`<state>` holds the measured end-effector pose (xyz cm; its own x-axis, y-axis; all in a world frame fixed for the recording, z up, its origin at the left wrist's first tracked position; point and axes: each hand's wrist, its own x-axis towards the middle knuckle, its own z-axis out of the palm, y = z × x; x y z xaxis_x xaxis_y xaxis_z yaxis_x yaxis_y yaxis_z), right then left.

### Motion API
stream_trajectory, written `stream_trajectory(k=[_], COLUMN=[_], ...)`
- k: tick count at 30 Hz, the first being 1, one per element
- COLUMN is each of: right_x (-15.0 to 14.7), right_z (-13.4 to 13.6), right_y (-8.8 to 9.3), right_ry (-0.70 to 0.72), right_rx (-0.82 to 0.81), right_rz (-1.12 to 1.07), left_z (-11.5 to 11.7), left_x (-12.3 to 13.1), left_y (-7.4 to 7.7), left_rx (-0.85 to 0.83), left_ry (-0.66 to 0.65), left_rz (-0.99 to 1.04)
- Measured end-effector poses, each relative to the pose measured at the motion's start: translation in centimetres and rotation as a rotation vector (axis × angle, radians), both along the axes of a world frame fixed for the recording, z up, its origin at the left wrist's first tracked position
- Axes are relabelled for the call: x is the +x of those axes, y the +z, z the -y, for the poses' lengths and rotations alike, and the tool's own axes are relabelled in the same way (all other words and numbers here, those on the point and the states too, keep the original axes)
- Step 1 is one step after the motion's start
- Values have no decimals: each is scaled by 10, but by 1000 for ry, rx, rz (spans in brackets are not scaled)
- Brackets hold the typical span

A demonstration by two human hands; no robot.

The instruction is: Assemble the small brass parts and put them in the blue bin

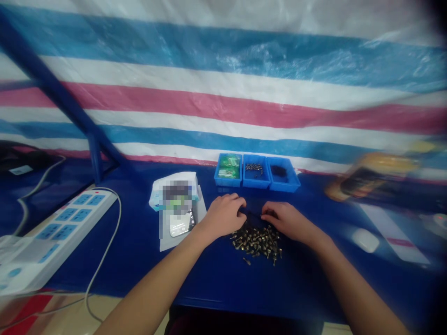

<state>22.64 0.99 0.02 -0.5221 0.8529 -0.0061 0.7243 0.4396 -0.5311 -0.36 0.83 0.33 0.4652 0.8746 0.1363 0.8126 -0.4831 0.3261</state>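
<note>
A heap of small brass-coloured screw-like metal pieces (pixel 257 242) lies on the blue tabletop, with a few strays at its front edge. At the heap's upper left is my left hand (pixel 226 215), its fingers curled down and its thumb bent inward. My right hand (pixel 289 219) is at the upper right, thumb and fingertips drawn together and pointing left. A gap separates the two hands, with something dark and blurred between them. Whatever either set of fingertips holds is too small to make out.
Behind the hands stand three blue bins: one with green packets (pixel 228 166), one with metal pieces (pixel 254 168), one with dark bits (pixel 279 172). A tissue pack (pixel 157 195) and phone (pixel 181 225) lie left, a power strip (pixel 59 237) farther left, a white mouse (pixel 365 239) right.
</note>
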Motion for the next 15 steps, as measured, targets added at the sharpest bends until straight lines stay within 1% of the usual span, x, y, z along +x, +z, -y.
stream_trajectory(k=[6, 10, 15], right_x=[-1, -1, -1], right_z=[0, 1, 1], right_y=[0, 0, 1], right_ry=[-6, -3, -6], right_rx=[-1, 3, 3], right_rz=[10, 23, 18], left_z=[0, 0, 0], left_x=[-3, -4, -3], left_y=[0, -1, 0], left_rx=[2, -40, -50], left_ry=[26, 17, 6], left_rz=[-31, -36, -21])
